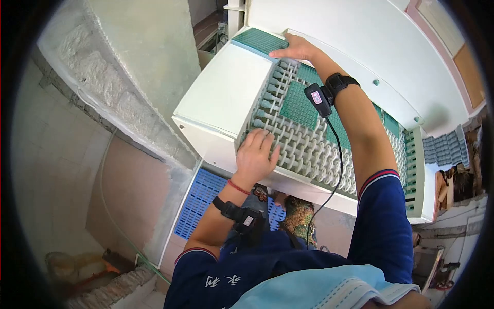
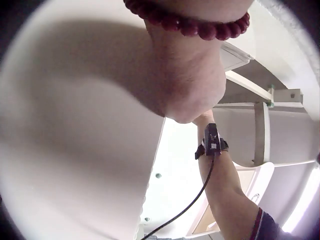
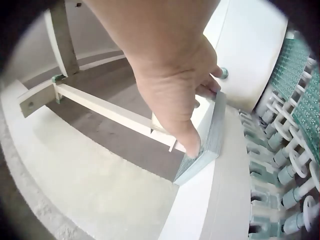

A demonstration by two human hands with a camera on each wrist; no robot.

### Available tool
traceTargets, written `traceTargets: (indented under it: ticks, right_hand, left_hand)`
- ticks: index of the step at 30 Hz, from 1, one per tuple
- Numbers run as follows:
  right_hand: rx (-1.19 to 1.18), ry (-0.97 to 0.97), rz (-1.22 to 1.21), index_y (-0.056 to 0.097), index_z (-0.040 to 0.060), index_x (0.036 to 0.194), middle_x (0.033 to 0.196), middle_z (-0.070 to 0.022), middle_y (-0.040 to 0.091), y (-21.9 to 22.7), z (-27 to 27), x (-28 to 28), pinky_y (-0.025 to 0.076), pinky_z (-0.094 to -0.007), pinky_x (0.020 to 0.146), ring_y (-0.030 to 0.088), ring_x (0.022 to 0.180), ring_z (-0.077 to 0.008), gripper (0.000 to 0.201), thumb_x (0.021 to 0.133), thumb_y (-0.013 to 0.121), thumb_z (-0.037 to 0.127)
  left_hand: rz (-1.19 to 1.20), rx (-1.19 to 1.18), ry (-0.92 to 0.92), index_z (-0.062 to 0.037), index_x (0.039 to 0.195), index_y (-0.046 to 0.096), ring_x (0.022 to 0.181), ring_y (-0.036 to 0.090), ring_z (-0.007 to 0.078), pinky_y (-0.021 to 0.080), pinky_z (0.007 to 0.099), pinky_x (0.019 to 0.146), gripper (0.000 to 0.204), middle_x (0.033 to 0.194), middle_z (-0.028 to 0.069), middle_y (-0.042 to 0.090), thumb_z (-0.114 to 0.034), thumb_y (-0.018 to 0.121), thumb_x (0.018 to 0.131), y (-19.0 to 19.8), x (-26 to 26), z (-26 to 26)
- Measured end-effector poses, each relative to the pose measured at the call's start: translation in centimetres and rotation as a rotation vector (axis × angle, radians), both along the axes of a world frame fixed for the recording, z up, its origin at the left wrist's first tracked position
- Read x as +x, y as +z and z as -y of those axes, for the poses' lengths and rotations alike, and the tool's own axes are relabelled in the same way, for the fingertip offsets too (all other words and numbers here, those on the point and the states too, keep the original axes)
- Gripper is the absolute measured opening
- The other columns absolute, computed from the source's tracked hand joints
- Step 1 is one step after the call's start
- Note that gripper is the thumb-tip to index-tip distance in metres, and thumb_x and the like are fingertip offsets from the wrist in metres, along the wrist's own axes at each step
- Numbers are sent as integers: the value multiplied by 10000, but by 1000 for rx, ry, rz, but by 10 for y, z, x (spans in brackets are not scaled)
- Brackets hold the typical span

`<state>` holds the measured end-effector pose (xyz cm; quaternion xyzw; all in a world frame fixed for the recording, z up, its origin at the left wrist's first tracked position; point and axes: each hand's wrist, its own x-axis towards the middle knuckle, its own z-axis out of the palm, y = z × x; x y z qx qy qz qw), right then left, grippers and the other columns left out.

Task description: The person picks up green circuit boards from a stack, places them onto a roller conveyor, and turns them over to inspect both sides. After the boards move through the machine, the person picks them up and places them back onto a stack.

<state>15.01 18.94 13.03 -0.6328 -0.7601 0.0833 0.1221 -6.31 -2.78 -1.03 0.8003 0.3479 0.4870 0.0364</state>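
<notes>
At the far left corner of a white machine housing [image 1: 221, 85] lies a stack of thin green textured plates [image 1: 260, 40]. My right hand [image 1: 300, 49] holds the right end of this stack, thumb on the near side and fingers toward the far side. The right wrist view shows the layered edge of the plates [image 3: 216, 132] beside the thumb. My left hand [image 1: 253, 157] rests on the front edge of the machine, its fingertips by the rows of pale rollers [image 1: 303, 149]. In the left wrist view the heel of that hand [image 2: 185, 90] hides its fingers.
Several green textured panels [image 1: 299, 105] lie over the rollers. A black cable [image 1: 339, 154] hangs from the right wrist camera. A tall white panel [image 1: 339, 26] stands behind the machine, and grey-blue stacked parts [image 1: 446, 151] sit at the right end. A blue slatted mat [image 1: 201, 198] lies below.
</notes>
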Motion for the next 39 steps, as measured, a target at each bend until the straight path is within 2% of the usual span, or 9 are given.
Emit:
traceTargets:
  ticks: [6, 13, 17, 21, 25, 28, 31, 35, 39]
  right_hand:
    - [57, 7, -122, 459, -120, 1228, 1156, -313, 542, -5, 9, 9, 433, -376, 940, 544, 1101, -380, 1057, 586, 672, 692]
    - [-12, -31, 120, 526, -107, 1151, 1098, -289, 582, -3, 13, -21, 458, -371, 882, 570, 1051, -379, 1035, 533, 691, 707]
    - [68, -49, -10, 525, -82, 1174, 1161, -285, 551, -10, -3, -6, 452, -384, 899, 559, 1068, -387, 1036, 509, 711, 690]
    - [151, -162, -99, 533, -19, 1203, 1193, -293, 517, 4, 23, 10, 433, -406, 930, 526, 1102, -398, 1027, 487, 717, 695]
    - [389, -298, -99, 552, -75, 1156, 1065, -291, 587, 3, 73, 45, 474, -406, 870, 592, 992, -361, 945, 547, 742, 623]
    - [278, -461, -98, 592, 10, 1135, 1123, -304, 520, 7, 133, 108, 416, -442, 943, 483, 1104, -424, 929, 515, 704, 692]
    - [292, -642, -66, 628, 9, 1073, 1119, -273, 562, 6, 209, 185, 448, -407, 901, 554, 1063, -354, 842, 575, 676, 686]
    - [216, -1052, 122, 652, 6, 993, 993, -215, 636, -31, 297, 271, 461, -407, 849, 600, 972, -343, 765, 596, 688, 659]
    - [68, -1247, 280, 643, 90, 1060, 1120, -206, 589, -83, 344, 297, 434, -450, 883, 545, 1073, -351, 779, 596, 657, 715]
  left_hand:
    - [12, 2, 2, -5, 922, 624, 959, 571, 308, 496, 368, 792, 252, 990, 128, 603, -128, 687, 712, 0, 1, 1]
    - [1, 10, 3, -7, 905, 625, 948, 573, 299, 498, 365, 776, 235, 975, 126, 609, -127, 687, 713, 1, 3, 2]
    - [6, 0, 4, -6, 904, 624, 948, 574, 299, 498, 366, 774, 233, 980, 132, 610, -127, 687, 714, -1, 1, 2]
    - [20, 8, -9, -12, 911, 623, 955, 570, 303, 494, 373, 787, 234, 982, 131, 612, -130, 683, 719, -2, 1, 1]
    - [-23, -13, 1, -26, 943, 626, 963, 566, 309, 483, 384, 808, 241, 991, 126, 610, -135, 674, 734, -4, 1, 1]
    - [-19, 16, -6, -24, 952, 622, 958, 565, 314, 481, 389, 806, 246, 991, 129, 607, -135, 672, 738, -3, 2, 1]
    - [-34, 25, 0, -21, 946, 617, 952, 565, 318, 480, 392, 801, 237, 986, 131, 606, -133, 668, 743, -2, 3, 2]
    - [-54, 43, 8, 0, 906, 609, 951, 565, 305, 494, 373, 760, 225, 968, 119, 607, -144, 668, 743, 0, 5, 2]
    - [-69, 53, 15, 0, 903, 614, 952, 565, 301, 493, 370, 763, 219, 971, 116, 609, -141, 669, 744, 2, 8, 3]
